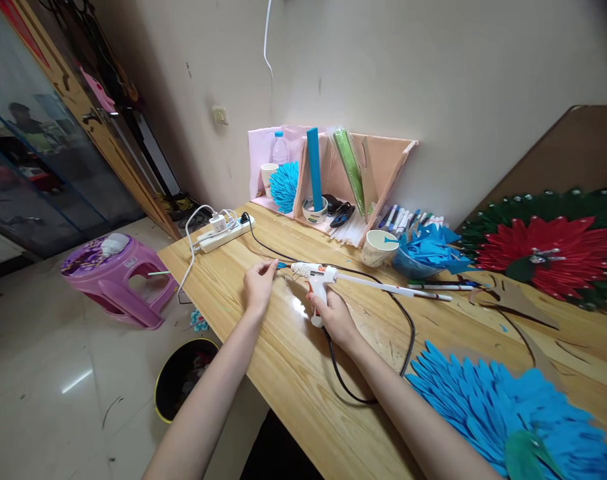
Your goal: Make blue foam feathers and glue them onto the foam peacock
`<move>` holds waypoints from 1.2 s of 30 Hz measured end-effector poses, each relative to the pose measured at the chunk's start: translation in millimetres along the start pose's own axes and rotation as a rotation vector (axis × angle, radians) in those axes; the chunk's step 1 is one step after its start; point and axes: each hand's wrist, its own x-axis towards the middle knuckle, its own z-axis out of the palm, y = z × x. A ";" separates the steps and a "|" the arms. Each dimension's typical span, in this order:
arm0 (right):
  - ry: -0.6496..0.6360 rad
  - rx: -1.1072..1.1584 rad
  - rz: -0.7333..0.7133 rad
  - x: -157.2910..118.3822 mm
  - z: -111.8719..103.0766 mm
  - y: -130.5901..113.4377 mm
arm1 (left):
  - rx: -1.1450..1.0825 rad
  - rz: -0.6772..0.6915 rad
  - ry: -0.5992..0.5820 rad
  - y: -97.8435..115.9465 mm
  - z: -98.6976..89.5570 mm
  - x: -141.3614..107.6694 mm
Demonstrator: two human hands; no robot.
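Observation:
My right hand (333,317) is wrapped round the handle of a white glue gun (316,277), its thumb by the orange trigger. A long whitish glue stick (373,285) sticks out of the back of the gun. The gun's nozzle points left toward my left hand (261,283), which pinches a small blue piece (282,265) between thumb and fingertips. The nozzle tip is at or very near that piece; whether they touch I cannot tell. The gun's black cord (412,327) loops over the wooden table (283,387) below and behind my right hand.
A blue layered-petal piece (503,400) lies front right. Behind stand a bowl of blue cut pieces (423,250), a paper cup (379,248), markers (408,219) and a pink divider (383,160). A power strip (226,235) sits back left. A bin (166,380) and purple stool (118,280) are beside the table.

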 end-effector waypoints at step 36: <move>0.041 -0.015 0.000 0.3 0.9 3.5 | 0.015 -0.004 -0.006 2.4 -1.0 -1.4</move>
